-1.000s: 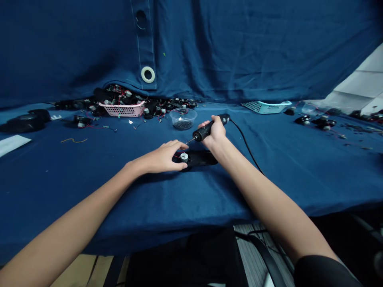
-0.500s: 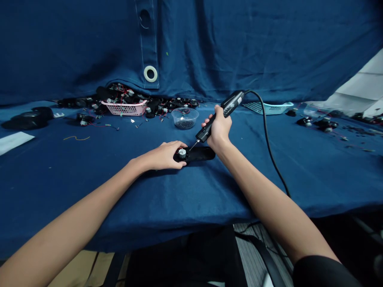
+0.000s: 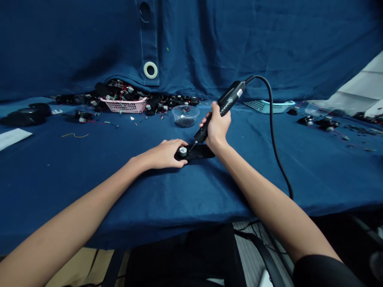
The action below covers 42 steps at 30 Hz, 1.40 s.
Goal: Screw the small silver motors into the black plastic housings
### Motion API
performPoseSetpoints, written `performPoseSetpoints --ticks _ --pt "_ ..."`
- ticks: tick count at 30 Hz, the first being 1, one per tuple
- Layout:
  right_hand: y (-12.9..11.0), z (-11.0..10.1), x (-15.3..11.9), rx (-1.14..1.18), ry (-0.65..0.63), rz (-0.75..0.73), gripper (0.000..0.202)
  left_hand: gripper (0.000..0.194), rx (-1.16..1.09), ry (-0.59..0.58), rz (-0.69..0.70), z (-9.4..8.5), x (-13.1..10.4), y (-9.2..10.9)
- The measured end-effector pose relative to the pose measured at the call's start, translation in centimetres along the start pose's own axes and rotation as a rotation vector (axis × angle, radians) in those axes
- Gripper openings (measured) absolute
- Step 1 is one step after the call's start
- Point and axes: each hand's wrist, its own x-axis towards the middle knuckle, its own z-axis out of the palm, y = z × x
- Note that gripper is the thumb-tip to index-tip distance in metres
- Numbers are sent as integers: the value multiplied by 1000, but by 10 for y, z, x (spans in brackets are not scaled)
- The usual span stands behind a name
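My left hand [image 3: 169, 154] grips the left end of a long black plastic housing [image 3: 202, 152] lying on the blue cloth. Thumb and fingers sit either side of a small silvery motor [image 3: 182, 151] mounted in it. In my right hand [image 3: 218, 126] is a black corded electric screwdriver [image 3: 229, 97], held tilted with its bit pointing down and left. The bit tip meets the housing just right of the motor; whether a screw is under it is too small to tell. Behind the housing stands a clear plastic bowl [image 3: 185, 116] of small dark pieces, probably screws.
A pink basket [image 3: 125, 106] heaped with wired black parts stands at the back left, with more parts around it. A light-blue basket [image 3: 269, 106] is at the back right. The screwdriver's cable [image 3: 271, 115] loops down past my right forearm. Dark housings [image 3: 26, 115] lie far left.
The screwdriver has tipped more upright, its rear end and cable rising, while its bit stays at the housing. My left hand keeps its hold.
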Motion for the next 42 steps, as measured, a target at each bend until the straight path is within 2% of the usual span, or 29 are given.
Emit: performPoseSetpoints --ticks 18,30,42 --pt "2 1 -6 -16 10 -27 27 62 2 -8 -13 0 -1 4" --pt "0 1 -10 -68 -48 -130 26 62 2 -6 -9 1 1 4" --pt "0 1 -3 1 14 12 24 59 -6 0 -7 1 1 3"
